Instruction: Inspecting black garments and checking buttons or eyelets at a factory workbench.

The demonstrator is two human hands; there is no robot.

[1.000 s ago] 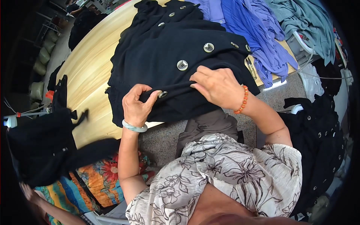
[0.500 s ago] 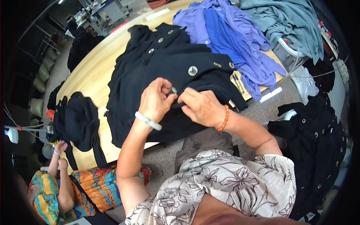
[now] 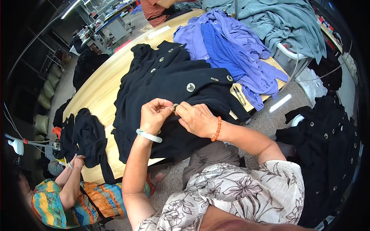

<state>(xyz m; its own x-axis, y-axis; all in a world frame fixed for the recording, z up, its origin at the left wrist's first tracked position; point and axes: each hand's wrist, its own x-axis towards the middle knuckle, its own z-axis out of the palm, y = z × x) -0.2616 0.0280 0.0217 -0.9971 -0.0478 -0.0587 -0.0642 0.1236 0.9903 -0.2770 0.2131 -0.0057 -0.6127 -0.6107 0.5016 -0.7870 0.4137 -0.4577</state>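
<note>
A black knit cardigan (image 3: pixel 165 86) with large round buttons lies spread over the table in front of me. My left hand (image 3: pixel 153 117) is closed, its thumb and fingertips pinching a small greyish button (image 3: pixel 175 106) at the near part of the knit. Close against it, my right hand (image 3: pixel 197 120) is closed too, fingertips pressed together beside the same button. Whether the right fingers hold thread, a needle or cloth is too small to tell. Another large button (image 3: pixel 190 87) lies face up on the cardigan beyond my hands.
Thread snips (image 3: pixel 239 95) rest at the table's right edge. Purple garments (image 3: pixel 223 46) and teal cloth (image 3: pixel 281 23) are heaped at the far right. More black garments lie on the left (image 3: pixel 89 134) and hang at right (image 3: pixel 327 142). A co-worker in a colourful outfit (image 3: pixel 50 204) sits at left.
The view has shifted slightly, so the table sits lower. My hands have come together at the button, which earlier showed in my left fingers. The co-worker's hands at left have come together.
</note>
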